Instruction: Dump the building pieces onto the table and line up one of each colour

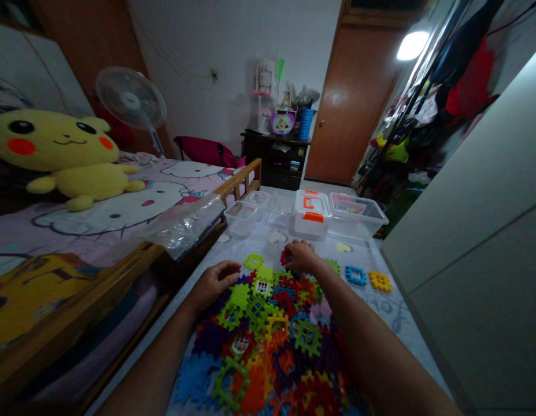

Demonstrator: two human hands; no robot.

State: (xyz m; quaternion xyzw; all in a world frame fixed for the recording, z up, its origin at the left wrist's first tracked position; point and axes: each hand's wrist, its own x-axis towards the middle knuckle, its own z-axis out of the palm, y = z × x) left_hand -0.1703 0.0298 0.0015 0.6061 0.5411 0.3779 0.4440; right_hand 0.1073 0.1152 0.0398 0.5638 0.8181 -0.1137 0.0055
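1. Two hands work at the far edge of a heap of interlocking plastic tiles [263,341], which covers the near half of the worktop [400,323] at 6 o'clock
2. Left hand [211,286]: fingers loosely spread and slightly curled, nothing visible in them, just beside the heap at its 10 o'clock
3. Right hand [303,256]: fingers curved down onto a red tile [286,257] at the heap's 12 o'clock; pinching or only touching, I cannot tell
4. Most tiles lie jumbled in the heap; only three sit apart at 2 o'clock: a green tile [332,266], a blue tile [355,275] and a yellow tile [379,281]
5. Farther off at 12 o'clock stand a clear tub [240,219], an orange-latched box [311,215] and a larger clear tub [358,214]; the box's contents are hidden
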